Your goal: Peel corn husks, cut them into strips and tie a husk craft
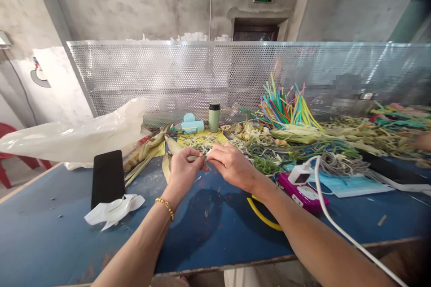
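We note left hand [185, 167] and right hand [230, 161] nearly meeting above the blue table [198, 246], fingertips pinching what seems a pale strip [208, 153], likely for fine control, plant scraps [251, 132] beyond.

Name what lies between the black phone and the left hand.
Between the black phone and left hand, the head view shows dried stalks, blue tabletop and a pale leaf beside the hand.

The bare left forearm [139, 237] rises from the lower left and the bare right forearm [303, 228] slants in from the lower right, the left hand [184, 165] and right hand [232, 163] almost meeting, their curled fingers [218, 155] pinched at the tips.
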The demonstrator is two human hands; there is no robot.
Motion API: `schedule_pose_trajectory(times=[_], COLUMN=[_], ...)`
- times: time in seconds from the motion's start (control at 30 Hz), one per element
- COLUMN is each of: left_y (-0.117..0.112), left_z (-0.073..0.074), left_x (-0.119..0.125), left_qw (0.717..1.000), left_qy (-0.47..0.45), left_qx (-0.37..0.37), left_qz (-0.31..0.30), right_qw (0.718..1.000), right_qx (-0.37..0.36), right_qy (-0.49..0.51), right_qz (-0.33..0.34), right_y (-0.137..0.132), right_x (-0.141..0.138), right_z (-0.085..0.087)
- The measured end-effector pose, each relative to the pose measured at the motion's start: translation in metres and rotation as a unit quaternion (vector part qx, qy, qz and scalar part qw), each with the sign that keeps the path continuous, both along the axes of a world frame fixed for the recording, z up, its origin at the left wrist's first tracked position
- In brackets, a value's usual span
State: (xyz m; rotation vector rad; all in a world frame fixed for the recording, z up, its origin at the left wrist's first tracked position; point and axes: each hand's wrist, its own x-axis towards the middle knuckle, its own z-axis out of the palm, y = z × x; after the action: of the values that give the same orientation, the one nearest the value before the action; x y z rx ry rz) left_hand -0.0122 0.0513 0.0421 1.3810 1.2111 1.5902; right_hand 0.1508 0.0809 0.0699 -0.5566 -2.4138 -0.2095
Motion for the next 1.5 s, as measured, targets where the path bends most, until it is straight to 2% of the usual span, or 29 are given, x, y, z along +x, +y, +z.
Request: schedule_pose_trajectory(times=[0.07, 0.13, 0.23, 0.3, 0.37, 0.47, 0.53, 0.57, 0.67, 0.77, 0.9, 0.97, 1.1, 1.23, 1.3, 1.37, 1.5], left_y=[0.002, 0.003, 0.001, -0.004, -0.010, -0.016, -0.017, -0.017, -0.012, -0.008, -0.010, -0.012, -0.011, -0.007, -0.006, -0.006, -0.007], left_z=[-0.004, -0.007, -0.005, -0.001, 0.006, 0.013, 0.014, 0.014, 0.011, 0.009, 0.010, 0.011, 0.009, 0.007, 0.007, 0.007, 0.008], left_x=[0.001, 0.001, 0.001, 0.000, -0.001, -0.004, -0.006, -0.006, -0.005, -0.002, 0.003, 0.004, 0.003, -0.001, -0.003, -0.006, -0.010], left_qw=[0.998, 0.995, 0.993, 0.992, 0.986, 0.964, 0.952, 0.949, 0.947, 0.959, 0.986, 0.990, 0.987, 0.991, 0.987, 0.975, 0.934], left_qy=[0.059, 0.102, 0.112, 0.093, 0.064, -0.005, -0.068, -0.101, -0.180, -0.187, -0.110, -0.087, -0.076, -0.065, -0.096, -0.146, -0.219], left_qx=[0.005, 0.010, -0.009, -0.029, -0.042, -0.055, -0.062, -0.064, -0.064, -0.042, -0.002, -0.007, -0.016, -0.027, -0.040, -0.067, -0.115], left_qz=[0.013, 0.004, -0.039, -0.080, -0.148, -0.259, -0.291, -0.292, -0.259, -0.207, -0.127, -0.113, -0.140, -0.115, -0.119, -0.152, -0.257], right_qw=[0.997, 0.994, 0.997, 1.000, 0.991, 0.941, 0.907, 0.898, 0.911, 0.932, 0.921, 0.911, 0.909, 0.917, 0.912, 0.899, 0.881], right_qx=[0.060, 0.087, 0.062, -0.006, -0.121, -0.312, -0.385, -0.398, -0.353, -0.292, -0.326, -0.349, -0.353, -0.339, -0.345, -0.372, -0.404], right_qy=[-0.044, -0.059, -0.039, 0.000, 0.045, 0.089, 0.119, 0.138, 0.194, 0.207, 0.210, 0.217, 0.216, 0.207, 0.217, 0.225, 0.243], right_qz=[-0.024, -0.036, -0.026, -0.004, 0.033, 0.100, 0.125, 0.127, 0.092, 0.052, 0.038, 0.041, 0.036, 0.025, 0.035, 0.046, 0.045], right_y=[-0.002, -0.002, 0.002, 0.006, 0.010, 0.013, 0.011, 0.009, 0.003, 0.001, 0.003, 0.004, 0.003, 0.003, 0.002, 0.001, -0.002], right_x=[-0.001, -0.001, 0.001, 0.006, 0.012, 0.020, 0.021, 0.019, 0.011, 0.004, 0.001, 0.001, 0.001, 0.003, 0.002, 0.001, -0.002], right_z=[0.002, 0.003, 0.006, 0.009, 0.012, 0.015, 0.016, 0.015, 0.011, 0.007, 0.003, 0.002, 0.001, 0.001, 0.002, 0.002, 0.000])
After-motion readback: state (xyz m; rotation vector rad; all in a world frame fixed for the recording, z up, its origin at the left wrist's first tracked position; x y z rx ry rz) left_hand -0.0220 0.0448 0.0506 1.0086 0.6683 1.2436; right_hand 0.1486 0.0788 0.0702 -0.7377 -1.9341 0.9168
